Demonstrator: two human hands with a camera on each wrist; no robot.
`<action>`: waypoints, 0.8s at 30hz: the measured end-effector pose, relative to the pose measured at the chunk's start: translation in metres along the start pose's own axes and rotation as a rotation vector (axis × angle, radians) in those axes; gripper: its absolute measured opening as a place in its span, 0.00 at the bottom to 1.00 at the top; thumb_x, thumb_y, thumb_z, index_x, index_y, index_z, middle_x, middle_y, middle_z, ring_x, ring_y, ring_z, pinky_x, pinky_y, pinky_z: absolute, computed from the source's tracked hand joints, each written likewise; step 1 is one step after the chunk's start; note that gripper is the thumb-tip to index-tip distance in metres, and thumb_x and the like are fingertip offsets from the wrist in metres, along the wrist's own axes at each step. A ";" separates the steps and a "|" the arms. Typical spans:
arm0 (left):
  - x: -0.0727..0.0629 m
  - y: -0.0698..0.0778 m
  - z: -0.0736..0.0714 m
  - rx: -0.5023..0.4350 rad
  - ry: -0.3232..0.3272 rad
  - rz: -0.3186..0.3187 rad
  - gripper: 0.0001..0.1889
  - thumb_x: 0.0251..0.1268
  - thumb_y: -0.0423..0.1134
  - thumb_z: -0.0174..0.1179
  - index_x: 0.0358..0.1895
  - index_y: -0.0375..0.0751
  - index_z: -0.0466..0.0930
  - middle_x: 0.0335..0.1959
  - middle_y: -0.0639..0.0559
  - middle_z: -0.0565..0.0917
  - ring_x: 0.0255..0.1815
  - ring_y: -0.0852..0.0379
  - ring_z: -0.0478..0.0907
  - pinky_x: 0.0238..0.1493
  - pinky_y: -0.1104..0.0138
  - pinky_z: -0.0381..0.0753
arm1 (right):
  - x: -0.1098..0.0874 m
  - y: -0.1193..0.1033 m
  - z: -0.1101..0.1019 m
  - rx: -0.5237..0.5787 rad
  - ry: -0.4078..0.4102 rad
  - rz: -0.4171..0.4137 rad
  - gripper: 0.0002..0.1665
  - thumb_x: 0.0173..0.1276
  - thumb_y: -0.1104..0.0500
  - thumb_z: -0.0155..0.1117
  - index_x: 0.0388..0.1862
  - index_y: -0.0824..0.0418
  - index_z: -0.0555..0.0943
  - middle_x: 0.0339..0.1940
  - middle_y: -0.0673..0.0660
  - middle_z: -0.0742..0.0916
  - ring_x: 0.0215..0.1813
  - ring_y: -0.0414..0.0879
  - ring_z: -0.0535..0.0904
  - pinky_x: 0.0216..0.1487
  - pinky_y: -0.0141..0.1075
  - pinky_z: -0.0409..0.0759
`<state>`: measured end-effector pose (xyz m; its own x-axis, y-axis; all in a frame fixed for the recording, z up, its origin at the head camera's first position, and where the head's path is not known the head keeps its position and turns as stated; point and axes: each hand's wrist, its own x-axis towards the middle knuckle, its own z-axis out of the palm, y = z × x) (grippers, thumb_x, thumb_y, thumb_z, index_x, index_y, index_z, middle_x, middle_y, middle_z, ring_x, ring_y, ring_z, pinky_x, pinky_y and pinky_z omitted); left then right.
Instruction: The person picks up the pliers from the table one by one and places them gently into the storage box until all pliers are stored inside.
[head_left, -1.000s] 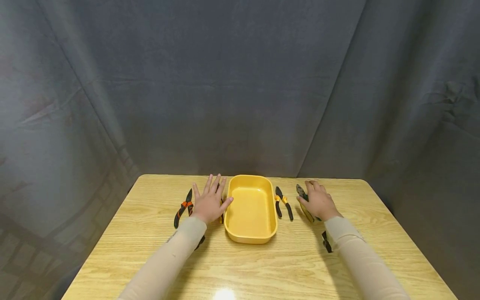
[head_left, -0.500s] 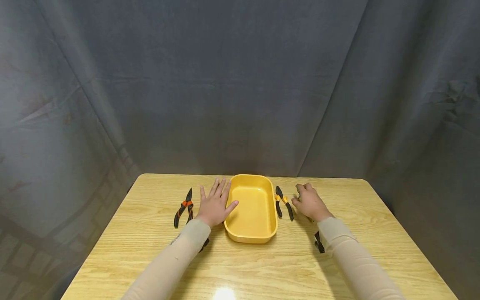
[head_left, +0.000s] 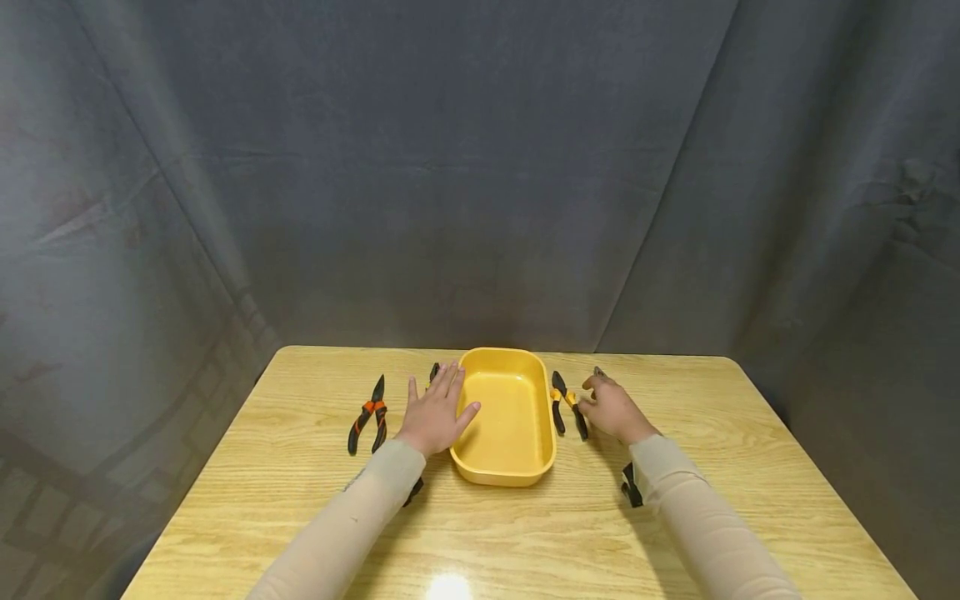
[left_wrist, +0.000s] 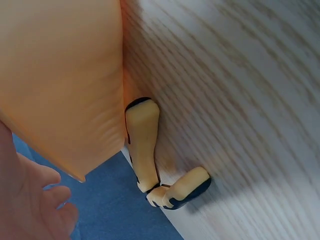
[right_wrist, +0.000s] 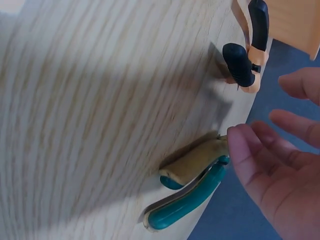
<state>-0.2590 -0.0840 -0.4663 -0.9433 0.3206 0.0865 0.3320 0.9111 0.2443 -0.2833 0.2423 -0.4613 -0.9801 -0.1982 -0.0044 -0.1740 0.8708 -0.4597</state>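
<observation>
My left hand (head_left: 435, 421), fingers straight and spread, lies over the left rim of a yellow tray (head_left: 546, 467). Pliers with yellow-and-black handles (left_wrist: 144, 140) are beside the tray's left wall, mostly covered by that hand in the head view. My right hand (head_left: 611, 410) hovers by pliers with green-and-tan handles (right_wrist: 192, 172), its fingers loosely bent and nothing between them. In the right wrist view a fingertip overlaps the pivot end of these pliers. Just left of the right hand lie black-and-yellow pliers (head_left: 558, 385).
Black-and-orange pliers (head_left: 378, 408) lie farther left on the wooden table (head_left: 525, 542), handles toward me. Dark grey curtains (head_left: 450, 208) hang behind the table and at its sides. A black wrist strap (head_left: 632, 486) shows under the right sleeve.
My right hand has shifted left, toward the black-and-yellow pliers. My left hand has slid slightly right onto the tray's rim, uncovering the black-and-orange pliers. Tray and pliers stay put.
</observation>
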 end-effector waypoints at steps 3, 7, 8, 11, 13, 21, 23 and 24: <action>0.000 0.000 0.001 0.001 -0.001 -0.005 0.40 0.80 0.63 0.39 0.83 0.41 0.48 0.84 0.45 0.48 0.83 0.48 0.44 0.75 0.33 0.38 | 0.001 0.000 0.002 0.008 -0.006 0.015 0.23 0.74 0.60 0.60 0.60 0.75 0.74 0.49 0.72 0.83 0.51 0.64 0.81 0.49 0.56 0.82; -0.001 0.001 0.001 -0.014 -0.010 -0.009 0.39 0.81 0.62 0.40 0.82 0.40 0.49 0.83 0.45 0.49 0.83 0.47 0.45 0.75 0.34 0.37 | 0.001 -0.002 0.003 0.007 -0.006 0.020 0.23 0.72 0.59 0.61 0.58 0.75 0.75 0.45 0.70 0.83 0.46 0.62 0.82 0.46 0.54 0.82; -0.001 0.001 0.001 -0.016 -0.014 -0.009 0.39 0.81 0.61 0.40 0.82 0.40 0.49 0.83 0.45 0.49 0.83 0.47 0.45 0.75 0.34 0.37 | 0.001 -0.003 0.004 0.004 -0.005 0.019 0.23 0.72 0.59 0.61 0.58 0.76 0.76 0.44 0.69 0.83 0.45 0.60 0.82 0.45 0.54 0.82; -0.001 0.002 -0.001 -0.019 -0.026 -0.011 0.38 0.81 0.61 0.40 0.82 0.39 0.49 0.83 0.44 0.49 0.83 0.47 0.45 0.75 0.34 0.38 | 0.002 -0.004 0.005 0.014 -0.024 0.025 0.23 0.72 0.60 0.61 0.57 0.77 0.76 0.41 0.67 0.84 0.41 0.56 0.82 0.41 0.50 0.82; -0.001 0.002 -0.001 -0.017 -0.033 -0.011 0.39 0.81 0.61 0.40 0.82 0.39 0.49 0.83 0.44 0.49 0.83 0.47 0.45 0.76 0.34 0.39 | 0.002 -0.005 0.007 0.018 -0.043 0.034 0.23 0.72 0.61 0.61 0.58 0.78 0.75 0.41 0.67 0.85 0.39 0.54 0.83 0.38 0.47 0.82; 0.001 0.001 0.000 -0.027 -0.063 -0.025 0.39 0.81 0.62 0.39 0.83 0.40 0.46 0.84 0.45 0.48 0.84 0.48 0.43 0.77 0.36 0.36 | 0.004 -0.006 0.012 0.012 -0.066 0.079 0.24 0.73 0.60 0.60 0.58 0.78 0.74 0.46 0.69 0.86 0.45 0.58 0.84 0.44 0.50 0.83; 0.001 0.001 0.000 -0.025 -0.064 -0.026 0.40 0.81 0.62 0.39 0.83 0.40 0.46 0.83 0.45 0.48 0.83 0.48 0.44 0.77 0.36 0.36 | 0.005 -0.006 0.013 0.015 -0.063 0.080 0.23 0.73 0.60 0.60 0.57 0.78 0.75 0.46 0.69 0.86 0.44 0.58 0.84 0.44 0.50 0.83; 0.001 0.001 0.001 -0.023 -0.062 -0.026 0.40 0.81 0.62 0.39 0.83 0.40 0.46 0.83 0.45 0.49 0.83 0.48 0.44 0.77 0.36 0.37 | 0.005 -0.006 0.014 0.016 -0.060 0.079 0.22 0.73 0.61 0.60 0.56 0.78 0.75 0.45 0.69 0.86 0.44 0.57 0.84 0.44 0.50 0.83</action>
<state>-0.2597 -0.0823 -0.4668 -0.9495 0.3131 0.0198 0.3067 0.9133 0.2679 -0.2863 0.2302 -0.4708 -0.9832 -0.1566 -0.0943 -0.0948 0.8778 -0.4696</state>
